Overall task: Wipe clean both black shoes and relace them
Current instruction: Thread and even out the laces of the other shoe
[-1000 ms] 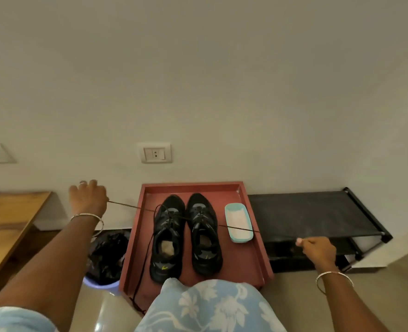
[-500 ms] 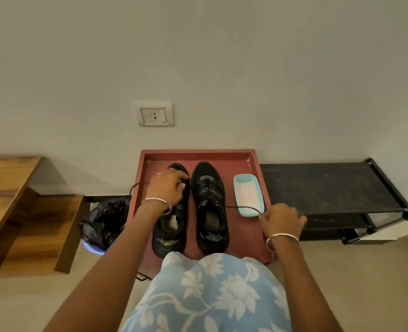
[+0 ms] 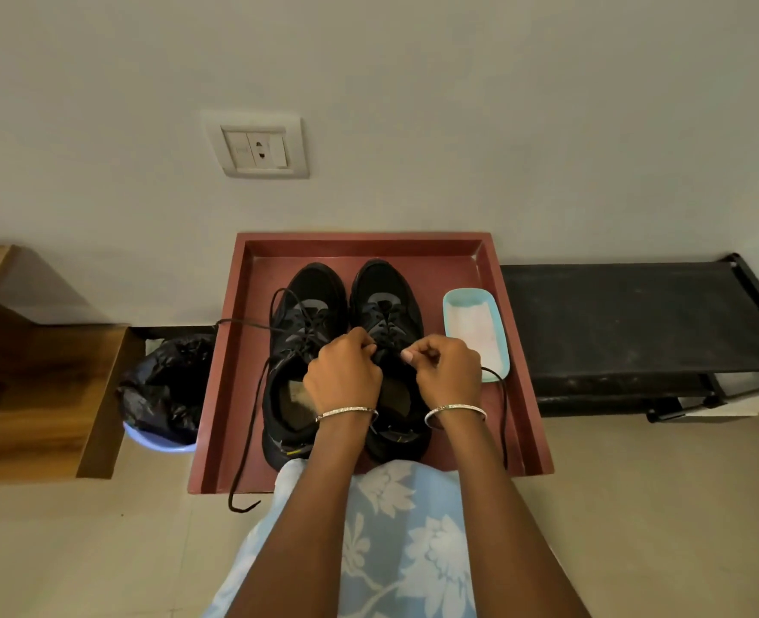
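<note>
Our corner by the plain grey wall (image 3: 458, 104)

We see a white switch plate (image 3: 257, 147) on it, pale floor tiles (image 3: 101, 550) below, a wooden shelf unit (image 3: 34, 372) at left, and a low black rack (image 3: 627, 323) at right.

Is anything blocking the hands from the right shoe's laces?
Nothing visible. The left hand and right hand are already over the right shoe, pinching its lace; the teal dish sits clear beside it.

Your two shoes (image 3: 346, 350) sit side by side in the tray (image 3: 520, 394), dish (image 3: 476, 332) to their right. Your hands (image 3: 344, 376) are over the right shoe. Bin (image 3: 163, 394) left of tray, rack (image 3: 627, 323) right, socket (image 3: 257, 147) on wall behind.
</note>
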Action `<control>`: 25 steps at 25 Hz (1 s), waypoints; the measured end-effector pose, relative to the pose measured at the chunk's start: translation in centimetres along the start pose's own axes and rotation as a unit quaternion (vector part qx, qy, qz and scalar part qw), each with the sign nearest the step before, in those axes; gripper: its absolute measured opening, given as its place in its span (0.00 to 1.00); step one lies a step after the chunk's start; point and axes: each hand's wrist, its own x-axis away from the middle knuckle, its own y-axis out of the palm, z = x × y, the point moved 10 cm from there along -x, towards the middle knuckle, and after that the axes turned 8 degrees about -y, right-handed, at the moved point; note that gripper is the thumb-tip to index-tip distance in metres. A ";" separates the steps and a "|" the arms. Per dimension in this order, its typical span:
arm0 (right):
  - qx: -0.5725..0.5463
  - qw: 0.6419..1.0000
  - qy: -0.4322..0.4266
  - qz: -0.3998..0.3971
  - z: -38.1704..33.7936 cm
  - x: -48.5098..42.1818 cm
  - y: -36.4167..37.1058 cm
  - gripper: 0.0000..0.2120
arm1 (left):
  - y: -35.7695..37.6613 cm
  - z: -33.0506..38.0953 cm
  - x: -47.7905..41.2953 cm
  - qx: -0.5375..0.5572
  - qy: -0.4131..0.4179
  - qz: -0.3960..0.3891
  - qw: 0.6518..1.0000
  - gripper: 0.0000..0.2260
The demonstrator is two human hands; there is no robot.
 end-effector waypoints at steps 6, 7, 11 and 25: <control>0.068 0.997 0.034 0.035 1.3 -0.3 -0.3 0.06 | 0.4 -0.8 -0.6 0.006 -0.070 0.001 0.998 0.05; 0.077 0.995 0.041 0.043 1.2 -0.3 -0.4 0.07 | 0.4 -0.9 -0.7 0.006 -0.071 -0.004 0.997 0.05; 0.090 0.994 0.049 -0.037 1.6 -0.6 -0.1 0.07 | 0.8 -0.3 -1.8 -0.018 0.043 -0.056 0.997 0.03; -0.605 0.750 0.264 0.035 1.3 -0.5 4.5 0.12 | 4.9 -0.9 -2.4 0.549 -0.170 -0.279 0.769 0.11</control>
